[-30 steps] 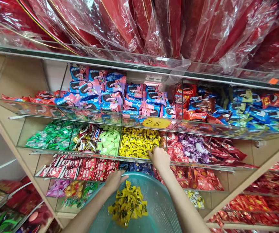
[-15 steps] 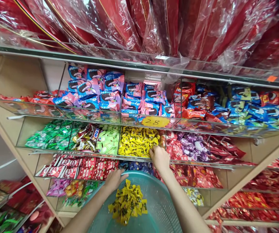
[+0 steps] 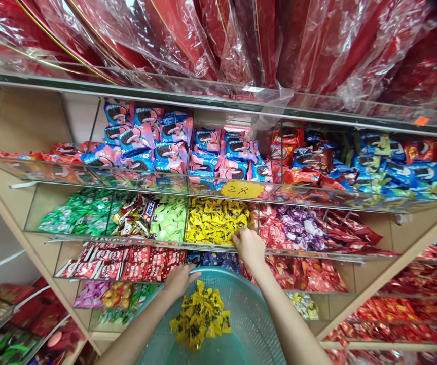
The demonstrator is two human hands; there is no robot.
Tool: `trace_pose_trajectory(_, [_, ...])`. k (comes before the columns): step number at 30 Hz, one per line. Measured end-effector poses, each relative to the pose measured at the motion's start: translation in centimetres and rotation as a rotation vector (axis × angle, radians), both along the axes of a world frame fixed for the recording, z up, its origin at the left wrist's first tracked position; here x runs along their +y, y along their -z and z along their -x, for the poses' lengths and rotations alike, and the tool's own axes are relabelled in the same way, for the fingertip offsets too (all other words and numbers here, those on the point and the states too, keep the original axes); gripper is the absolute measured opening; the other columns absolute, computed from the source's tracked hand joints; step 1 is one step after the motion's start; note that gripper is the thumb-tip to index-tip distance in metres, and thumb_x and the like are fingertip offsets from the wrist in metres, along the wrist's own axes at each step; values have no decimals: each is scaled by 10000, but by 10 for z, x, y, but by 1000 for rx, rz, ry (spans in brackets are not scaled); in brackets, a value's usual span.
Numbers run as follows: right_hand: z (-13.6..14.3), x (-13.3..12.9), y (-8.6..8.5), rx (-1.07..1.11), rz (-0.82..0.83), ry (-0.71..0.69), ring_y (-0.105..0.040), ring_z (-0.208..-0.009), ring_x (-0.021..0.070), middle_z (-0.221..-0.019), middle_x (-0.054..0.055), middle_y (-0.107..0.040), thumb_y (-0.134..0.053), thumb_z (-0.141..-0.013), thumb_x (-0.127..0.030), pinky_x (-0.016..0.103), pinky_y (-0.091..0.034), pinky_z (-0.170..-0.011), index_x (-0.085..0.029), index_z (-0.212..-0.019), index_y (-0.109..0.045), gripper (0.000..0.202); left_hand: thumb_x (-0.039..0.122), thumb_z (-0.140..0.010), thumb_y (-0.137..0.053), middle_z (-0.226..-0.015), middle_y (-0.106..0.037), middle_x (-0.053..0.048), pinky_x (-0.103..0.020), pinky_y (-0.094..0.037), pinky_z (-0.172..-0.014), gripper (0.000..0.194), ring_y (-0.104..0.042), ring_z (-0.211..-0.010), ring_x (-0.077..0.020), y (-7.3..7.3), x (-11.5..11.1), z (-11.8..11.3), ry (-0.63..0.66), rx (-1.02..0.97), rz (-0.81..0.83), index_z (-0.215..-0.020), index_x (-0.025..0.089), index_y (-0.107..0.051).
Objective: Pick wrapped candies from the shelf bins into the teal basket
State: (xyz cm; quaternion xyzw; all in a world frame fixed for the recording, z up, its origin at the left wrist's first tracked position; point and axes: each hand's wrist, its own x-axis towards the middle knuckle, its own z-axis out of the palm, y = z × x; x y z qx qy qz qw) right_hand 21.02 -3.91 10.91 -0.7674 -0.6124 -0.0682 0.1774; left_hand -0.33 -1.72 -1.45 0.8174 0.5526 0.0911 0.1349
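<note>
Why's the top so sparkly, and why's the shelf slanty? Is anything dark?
Head view: light glints off the plastic wrap; head view: the sides of the shelf lean inward lower down, perhaps from a wide lens; head view: yellow sweets in the basin look dimmer than those shelved, and the top right corner is black.

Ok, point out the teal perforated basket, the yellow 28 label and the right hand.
Teal perforated basket [image 3: 251, 315], head view, inner wall.
Yellow 28 label [image 3: 242, 189], head view, middle, by the digits.
Right hand [image 3: 250, 247], head view, back of the hand.
</note>
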Motion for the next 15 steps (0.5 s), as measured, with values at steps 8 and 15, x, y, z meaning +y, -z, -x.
trace_pose_trajectory(8, [0, -4, 0, 91, -122, -16, -600, -718, 156, -827, 72, -662, -425, -871, -262, 227, -288, -548, -176, -817, -622, 221, 567, -858, -359, -1072, -665, -105, -268, -436, -755, 525, -601, -1012, -248, 2, 2, 0, 1, -24, 31, -1166, 205, -582])
trace_pose_trajectory(15, [5, -23, -19, 337, -312, -314, -506, -613, 113, -685, 11, -586, -475, -850, -286, 207, -295, -564, -170, -714, -602, 219, 550, -869, -345, -1026, -675, -87, -267, -436, -754, 476, -611, -983, -237, 1, 3, -1, 6, 19, 11, -1105, 224, -598])
